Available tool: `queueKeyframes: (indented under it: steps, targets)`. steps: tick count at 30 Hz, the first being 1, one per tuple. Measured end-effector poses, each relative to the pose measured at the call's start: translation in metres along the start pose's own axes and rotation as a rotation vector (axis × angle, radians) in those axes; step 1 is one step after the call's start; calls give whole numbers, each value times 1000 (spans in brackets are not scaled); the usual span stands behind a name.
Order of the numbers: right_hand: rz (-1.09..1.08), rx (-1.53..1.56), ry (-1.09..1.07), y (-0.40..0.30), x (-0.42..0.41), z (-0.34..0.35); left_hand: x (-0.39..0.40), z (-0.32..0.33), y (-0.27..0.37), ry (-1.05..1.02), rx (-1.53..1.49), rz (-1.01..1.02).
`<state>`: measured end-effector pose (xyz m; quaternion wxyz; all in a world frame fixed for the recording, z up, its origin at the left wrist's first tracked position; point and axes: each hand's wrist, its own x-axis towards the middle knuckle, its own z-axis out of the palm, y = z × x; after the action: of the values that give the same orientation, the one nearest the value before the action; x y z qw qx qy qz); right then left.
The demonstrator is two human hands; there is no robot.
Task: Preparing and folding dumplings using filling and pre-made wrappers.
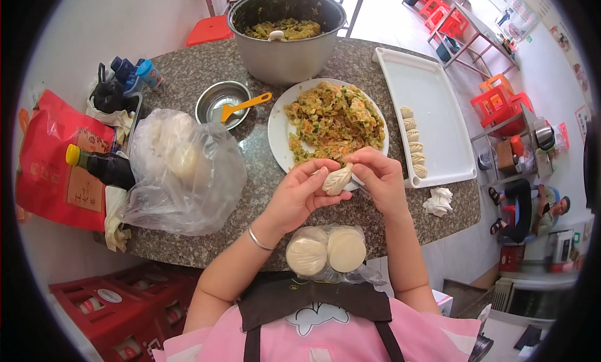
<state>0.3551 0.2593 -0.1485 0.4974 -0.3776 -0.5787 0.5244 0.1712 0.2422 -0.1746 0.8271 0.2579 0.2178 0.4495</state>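
Note:
A pleated dumpling [337, 180] rests in the fingers of my left hand [300, 188], over the near rim of a white plate [281, 148]. My right hand [382, 179] pinches the dumpling's tip between thumb and fingers. Part of a thin metal tool [360, 185] shows by my right palm; most of it is hidden. Chopped vegetable filling [333, 117] is heaped on the plate. Two stacks of round dough wrappers [346, 249] in clear plastic lie at the table's near edge. To the right, a white tray [436, 122] carries a row of several pleated dumplings [413, 135].
A large metal pot [286, 56] of filling stands at the back. Left of the plate are a steel bowl [223, 96] with an orange-handled scraper [244, 106], a plastic bag of dough [183, 169] and a dark bottle [105, 167]. Crumpled tissue [438, 202] lies right. A person [540, 207] sits beyond.

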Motion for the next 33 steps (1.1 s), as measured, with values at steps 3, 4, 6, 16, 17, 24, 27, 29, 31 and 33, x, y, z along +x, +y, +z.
queueKeyframes:
  steps: [3, 4, 6, 16, 17, 24, 27, 29, 31, 33]
  targets:
    - [-50, 49, -76, 12, -1, -10, 1, 0, 1, -24, -48, -35]
    - [-49, 47, -76, 16, -2, -11, 2, 0, 2, -35, -59, -45]
    - [-73, 55, -23, 18, -2, -10, 2, 0, 2, -41, -71, -33]
    - [-60, -343, -17, -1, 40, -60, -1, 11, 5, 55, 290, -56]
    - [-27, -312, 61, 0, 56, -81, -3, 12, 4, 42, 303, -50]
    - [117, -617, 273, 46, 120, -195, -22, 43, 11, -408, 1253, 138]
    - [210, -627, 123, 48, 124, -189, -30, 44, -1, -421, 1642, 224]
    - [247, -586, 132, 43, 124, -187, -31, 45, -5, -457, 1782, 21]
    - [235, -579, 133, 41, 122, -193, -35, 46, -11, -441, 1814, 73]
    - [196, -495, 134, 41, 118, -194, -39, 46, -16, -406, 1817, 96]
